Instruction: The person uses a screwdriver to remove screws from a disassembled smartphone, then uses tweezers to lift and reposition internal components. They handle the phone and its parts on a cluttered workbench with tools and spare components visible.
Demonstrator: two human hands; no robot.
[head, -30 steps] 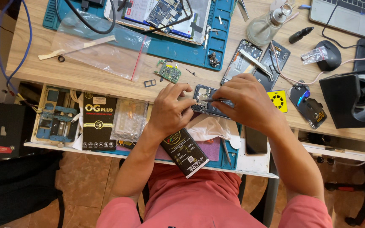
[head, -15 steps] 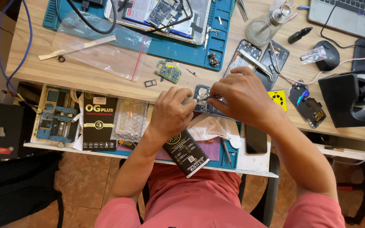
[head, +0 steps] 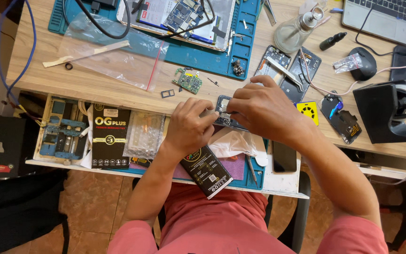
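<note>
A: The small dark opened phone body with its grey metal frame (head: 225,113) — where does it sit in the head view?

B: At the front edge of the pale wooden bench (head: 118,91), just above the open drawer, between the two hands. Most of it is covered by fingers.

A: And the left hand (head: 191,127)?

B: Its grip is curled closed on the left end of the phone body, thumb and fingertips pinching it, wrist over the drawer.

A: The right hand (head: 264,110)?

B: It lies over the right part of the phone body, fingers bent down onto it. Whether it pinches a tool I cannot tell; the fingertips hide that.

A: What lies around?

B: A small green circuit board (head: 187,81) is on the bench just above the left hand, with a tiny metal card tray (head: 167,93) beside it. Further back is a teal rubber work mat (head: 240,56) bearing an opened tablet with exposed boards (head: 179,16). A clear plastic zip bag (head: 113,59) lies to the left. Under the hands, a crumpled white tissue (head: 233,143) and a black flat battery pack (head: 207,170) rest in the drawer. To the right, a yellow square sticker (head: 308,112) is near the right wrist.
</note>
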